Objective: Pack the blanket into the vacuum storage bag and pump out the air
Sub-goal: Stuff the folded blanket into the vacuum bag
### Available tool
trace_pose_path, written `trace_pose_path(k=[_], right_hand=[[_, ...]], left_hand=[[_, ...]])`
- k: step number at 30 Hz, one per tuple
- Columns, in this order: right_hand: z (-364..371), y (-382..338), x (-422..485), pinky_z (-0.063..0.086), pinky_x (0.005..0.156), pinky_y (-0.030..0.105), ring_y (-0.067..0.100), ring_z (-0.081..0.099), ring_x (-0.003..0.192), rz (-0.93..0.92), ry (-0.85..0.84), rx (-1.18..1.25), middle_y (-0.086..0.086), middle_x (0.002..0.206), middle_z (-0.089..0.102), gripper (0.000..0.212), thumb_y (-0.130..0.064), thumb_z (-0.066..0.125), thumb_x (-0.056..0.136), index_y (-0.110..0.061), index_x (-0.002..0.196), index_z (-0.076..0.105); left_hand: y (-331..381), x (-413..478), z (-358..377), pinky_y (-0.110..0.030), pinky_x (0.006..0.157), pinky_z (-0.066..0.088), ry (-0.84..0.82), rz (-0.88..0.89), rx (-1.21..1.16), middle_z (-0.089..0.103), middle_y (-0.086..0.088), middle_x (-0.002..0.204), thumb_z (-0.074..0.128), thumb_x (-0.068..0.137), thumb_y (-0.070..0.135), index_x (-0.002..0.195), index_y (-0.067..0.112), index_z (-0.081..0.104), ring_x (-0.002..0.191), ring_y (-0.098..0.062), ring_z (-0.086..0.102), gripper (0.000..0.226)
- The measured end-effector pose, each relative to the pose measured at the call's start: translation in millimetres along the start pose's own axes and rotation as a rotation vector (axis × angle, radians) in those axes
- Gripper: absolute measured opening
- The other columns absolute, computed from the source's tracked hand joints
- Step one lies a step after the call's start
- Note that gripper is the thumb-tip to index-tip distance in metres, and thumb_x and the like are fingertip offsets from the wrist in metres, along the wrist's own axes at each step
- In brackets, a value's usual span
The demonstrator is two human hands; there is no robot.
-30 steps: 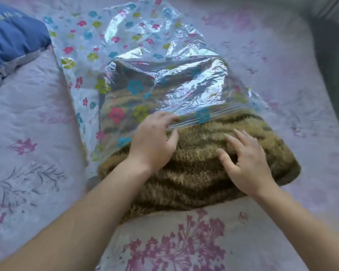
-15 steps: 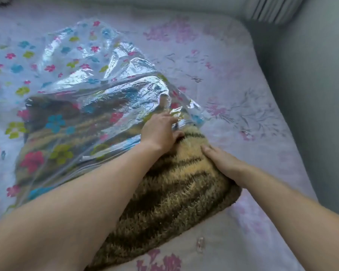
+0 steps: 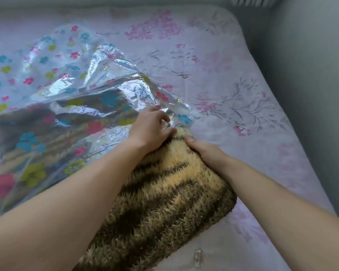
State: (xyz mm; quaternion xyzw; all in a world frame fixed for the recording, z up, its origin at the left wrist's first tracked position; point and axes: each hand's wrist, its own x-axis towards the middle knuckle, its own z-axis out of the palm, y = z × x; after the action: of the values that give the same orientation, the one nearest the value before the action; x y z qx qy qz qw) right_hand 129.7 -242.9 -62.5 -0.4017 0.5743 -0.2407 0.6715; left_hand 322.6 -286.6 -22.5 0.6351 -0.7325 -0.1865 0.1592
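Observation:
A folded brown and tan striped fuzzy blanket (image 3: pixel 164 196) lies on the bed, its far half inside a clear vacuum storage bag (image 3: pixel 63 106) printed with coloured flowers. The near half sticks out of the bag's mouth toward me. My left hand (image 3: pixel 152 129) pinches the bag's open edge at the blanket's far right corner. My right hand (image 3: pixel 202 151) presses against the blanket's right side just below that corner, its fingers partly hidden in the pile.
The bed (image 3: pixel 233 79) has a pale pink sheet with a flower print. A grey wall (image 3: pixel 311 75) runs along its right edge. A small clear plastic clip (image 3: pixel 198 258) lies on the sheet near the blanket's front edge.
Both hands have moved from the blanket's middle to its far right corner. My left hand has taken hold of the bag's edge there, and my view has swung right.

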Motion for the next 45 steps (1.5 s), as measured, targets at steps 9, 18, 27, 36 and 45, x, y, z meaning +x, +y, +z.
trace_pose_path(k=[9, 18, 27, 36, 45], right_hand=[[-8, 5, -14, 0.056, 0.056, 0.019, 0.012, 0.076, 0.076, 0.066, -0.049, 0.068, -0.004, 0.084, 0.079, 0.036, -0.057, 0.058, 0.094, -0.023, 0.094, 0.072], [4, -7, -1, 0.056, 0.07, 0.027, 0.015, 0.072, 0.076, -0.118, 0.141, -0.051, 0.0, 0.083, 0.076, 0.015, -0.027, 0.068, 0.096, -0.015, 0.1, 0.076], [-18, -7, -14, 0.05, 0.103, 0.042, 0.024, 0.068, 0.115, 0.072, -0.038, -0.016, 0.003, 0.125, 0.072, 0.079, -0.076, 0.072, 0.072, -0.022, 0.129, 0.068], [-15, 15, -43, 0.059, 0.091, 0.041, 0.023, 0.075, 0.099, 0.089, -0.122, -0.018, 0.004, 0.106, 0.078, 0.049, -0.054, 0.076, 0.08, -0.021, 0.116, 0.07], [1, -37, 0, 0.062, 0.07, 0.037, 0.028, 0.076, 0.08, 0.035, 0.129, 0.061, 0.017, 0.094, 0.077, 0.024, -0.017, 0.082, 0.083, -0.005, 0.103, 0.075]], left_hand=[[3, 6, 0, -0.033, 0.091, 0.055, 0.006, -0.075, -0.065, 0.076, 0.001, 0.108, 0.076, 0.093, 0.038, 0.103, 0.02, 0.084, 0.097, -0.02, 0.069, 0.021], [11, -15, -4, -0.032, 0.086, 0.052, 0.018, 0.015, -0.272, 0.073, -0.001, 0.097, 0.075, 0.095, 0.023, 0.096, 0.012, 0.084, 0.089, -0.019, 0.066, 0.014], [5, -20, -10, -0.032, 0.083, 0.05, -0.021, 0.064, -0.206, 0.07, 0.0, 0.095, 0.074, 0.095, 0.025, 0.097, 0.014, 0.084, 0.083, -0.016, 0.062, 0.015], [13, -26, -5, -0.03, 0.087, 0.051, -0.025, -0.006, -0.268, 0.07, 0.001, 0.097, 0.073, 0.096, 0.026, 0.098, 0.013, 0.083, 0.088, -0.014, 0.063, 0.017], [24, -26, -9, -0.025, 0.083, 0.048, 0.022, 0.078, -0.244, 0.064, 0.006, 0.087, 0.073, 0.096, 0.023, 0.092, 0.014, 0.082, 0.084, -0.012, 0.06, 0.014]])
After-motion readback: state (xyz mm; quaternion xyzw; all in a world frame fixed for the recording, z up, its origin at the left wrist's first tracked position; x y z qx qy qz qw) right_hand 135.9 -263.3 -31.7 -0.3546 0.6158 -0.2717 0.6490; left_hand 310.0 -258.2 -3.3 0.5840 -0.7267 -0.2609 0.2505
